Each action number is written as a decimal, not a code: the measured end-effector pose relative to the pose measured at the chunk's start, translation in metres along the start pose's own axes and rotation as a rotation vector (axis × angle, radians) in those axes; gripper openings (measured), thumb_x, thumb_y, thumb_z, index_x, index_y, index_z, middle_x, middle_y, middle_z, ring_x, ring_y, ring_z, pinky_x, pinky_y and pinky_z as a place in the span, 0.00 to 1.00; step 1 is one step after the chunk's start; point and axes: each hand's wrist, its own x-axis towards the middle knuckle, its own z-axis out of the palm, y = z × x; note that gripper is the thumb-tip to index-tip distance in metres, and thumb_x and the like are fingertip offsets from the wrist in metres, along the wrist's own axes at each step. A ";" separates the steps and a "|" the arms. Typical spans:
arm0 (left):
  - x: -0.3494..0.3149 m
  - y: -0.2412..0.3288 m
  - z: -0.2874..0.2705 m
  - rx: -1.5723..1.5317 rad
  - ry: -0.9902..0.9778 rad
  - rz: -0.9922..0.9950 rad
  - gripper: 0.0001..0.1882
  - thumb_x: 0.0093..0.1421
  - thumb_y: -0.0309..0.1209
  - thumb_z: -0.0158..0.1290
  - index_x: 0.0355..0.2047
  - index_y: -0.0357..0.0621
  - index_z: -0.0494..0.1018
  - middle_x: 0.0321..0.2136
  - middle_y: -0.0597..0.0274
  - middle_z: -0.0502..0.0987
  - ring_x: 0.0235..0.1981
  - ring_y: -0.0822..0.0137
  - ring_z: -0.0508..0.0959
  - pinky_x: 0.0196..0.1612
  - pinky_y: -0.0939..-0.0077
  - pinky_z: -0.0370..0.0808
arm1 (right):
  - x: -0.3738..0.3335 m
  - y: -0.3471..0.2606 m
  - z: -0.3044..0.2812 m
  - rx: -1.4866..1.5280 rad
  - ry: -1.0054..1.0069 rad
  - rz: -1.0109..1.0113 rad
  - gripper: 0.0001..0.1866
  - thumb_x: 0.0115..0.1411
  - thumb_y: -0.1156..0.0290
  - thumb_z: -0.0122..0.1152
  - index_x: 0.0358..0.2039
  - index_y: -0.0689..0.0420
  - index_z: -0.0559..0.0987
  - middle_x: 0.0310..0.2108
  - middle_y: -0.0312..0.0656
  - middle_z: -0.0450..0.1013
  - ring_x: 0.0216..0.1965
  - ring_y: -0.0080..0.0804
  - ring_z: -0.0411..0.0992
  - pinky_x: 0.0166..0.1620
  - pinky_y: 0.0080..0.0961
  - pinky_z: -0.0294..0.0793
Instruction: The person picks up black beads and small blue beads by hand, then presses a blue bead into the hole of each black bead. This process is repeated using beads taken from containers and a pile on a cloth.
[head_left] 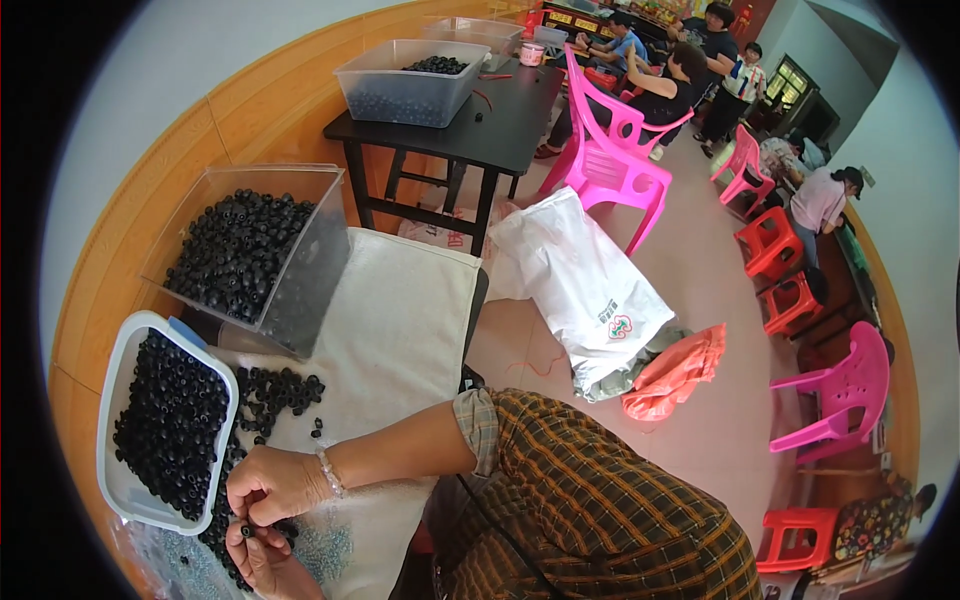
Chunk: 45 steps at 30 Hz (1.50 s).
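My left hand (266, 568) pinches a black bead (248, 533) above the lower end of the cloth-covered bench (400, 310), just beside a bead-filled white tub (104, 440) near the wall-side edge; my right hand (278, 487) curls close over the bead, fingertips bunched, and I cannot tell whether they grip anything.

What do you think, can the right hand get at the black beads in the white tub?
Probably yes. The right hand is close beside the white tub, which has no lid on, and nothing seems to block the way to the black beads inside.
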 end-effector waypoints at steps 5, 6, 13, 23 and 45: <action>-0.006 0.005 -0.005 0.032 0.019 0.018 0.14 0.62 0.35 0.52 0.45 0.43 0.70 0.30 0.70 0.72 0.27 0.79 0.68 0.29 0.88 0.60 | 0.006 0.002 0.006 0.096 -0.045 0.035 0.08 0.43 0.75 0.60 0.27 0.63 0.80 0.24 0.40 0.76 0.26 0.24 0.74 0.30 0.22 0.74; -0.005 0.001 -0.003 0.020 0.024 0.033 0.14 0.61 0.35 0.52 0.45 0.43 0.70 0.30 0.70 0.72 0.27 0.79 0.68 0.28 0.87 0.60 | 0.007 0.001 0.004 0.090 -0.040 0.032 0.08 0.43 0.75 0.60 0.27 0.63 0.80 0.25 0.41 0.76 0.26 0.24 0.74 0.30 0.22 0.74; -0.005 0.015 0.016 -0.078 -0.012 -0.060 0.12 0.58 0.21 0.49 0.43 0.40 0.72 0.31 0.61 0.75 0.26 0.72 0.73 0.30 0.80 0.70 | 0.003 -0.015 -0.008 0.103 -0.089 0.180 0.09 0.48 0.81 0.60 0.32 0.60 0.78 0.30 0.37 0.73 0.29 0.20 0.72 0.33 0.20 0.72; -0.008 0.027 0.002 -0.199 -0.042 -0.183 0.10 0.60 0.24 0.53 0.43 0.40 0.72 0.31 0.60 0.78 0.27 0.72 0.76 0.31 0.80 0.72 | 0.001 -0.028 0.002 0.015 -0.029 0.137 0.13 0.53 0.86 0.59 0.41 0.64 0.75 0.37 0.38 0.71 0.36 0.21 0.70 0.40 0.17 0.70; -0.007 0.023 0.004 -0.163 -0.046 -0.200 0.10 0.58 0.23 0.55 0.41 0.41 0.74 0.29 0.64 0.78 0.26 0.74 0.76 0.28 0.83 0.72 | 0.004 -0.040 -0.001 -0.342 -0.104 -0.117 0.08 0.51 0.81 0.64 0.33 0.63 0.78 0.32 0.42 0.74 0.31 0.23 0.69 0.31 0.15 0.68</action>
